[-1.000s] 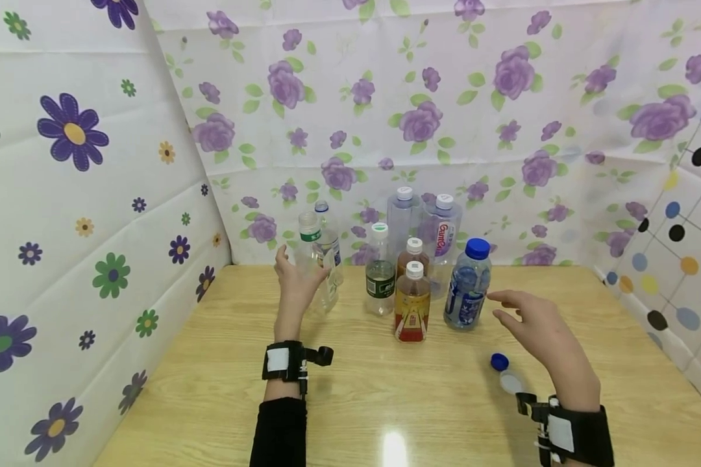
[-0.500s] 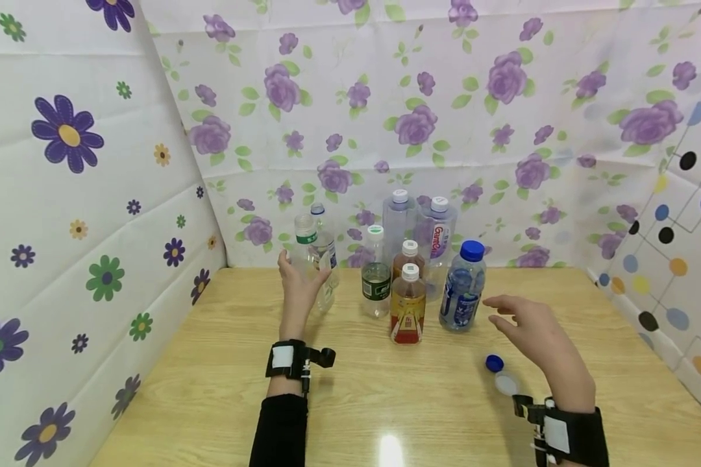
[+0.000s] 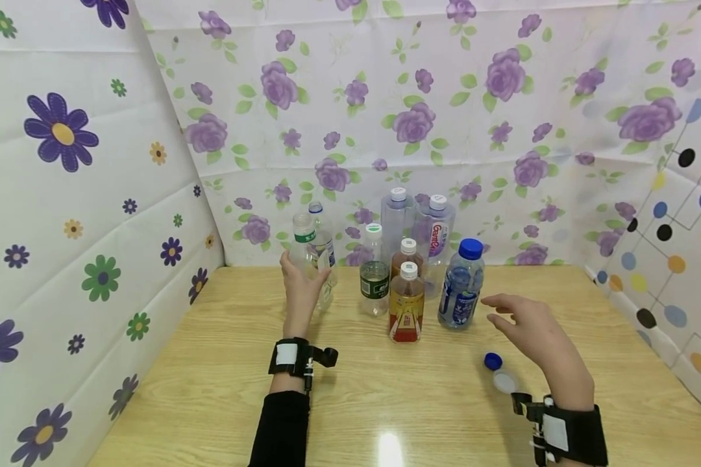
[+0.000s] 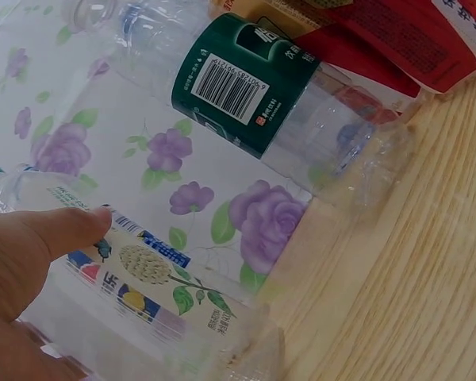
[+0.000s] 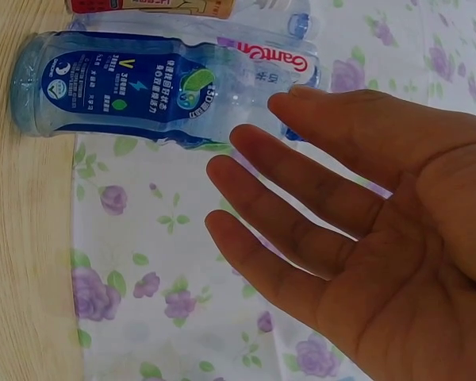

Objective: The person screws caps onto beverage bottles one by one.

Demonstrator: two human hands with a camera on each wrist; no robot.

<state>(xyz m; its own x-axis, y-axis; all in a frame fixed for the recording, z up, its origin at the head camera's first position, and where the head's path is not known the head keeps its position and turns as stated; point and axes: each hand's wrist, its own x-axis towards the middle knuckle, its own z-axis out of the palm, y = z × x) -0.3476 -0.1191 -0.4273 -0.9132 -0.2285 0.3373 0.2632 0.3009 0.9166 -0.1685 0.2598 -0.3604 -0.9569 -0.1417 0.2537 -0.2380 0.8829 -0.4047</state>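
My left hand (image 3: 304,282) grips a clear open-topped plastic bottle (image 4: 155,317) at the left of the group. The thumb lies across its label in the left wrist view, while the other fingers are mostly hidden behind it. The bottle stands on the wooden table. Just behind it is another clear bottle (image 3: 322,237) with a blue ring at its neck. My right hand (image 3: 531,327) hovers with fingers spread and slightly bent, holding nothing. Left of it, apart from the fingers, stands a blue-labelled bottle (image 3: 461,288) with a blue cap.
A green-labelled bottle (image 3: 375,285), two tea-coloured drink bottles, the front one (image 3: 406,308) yellow and red, and two tall clear bottles (image 3: 435,237) stand mid-table. A blue cap (image 3: 492,361) and a whitish cap (image 3: 505,381) lie near my right wrist. Floral cloth (image 3: 374,78) hangs behind.
My left hand has moved slightly right and come around the clear bottle. The right hand keeps its place beside the blue-capped bottle. The head view has shifted a little.
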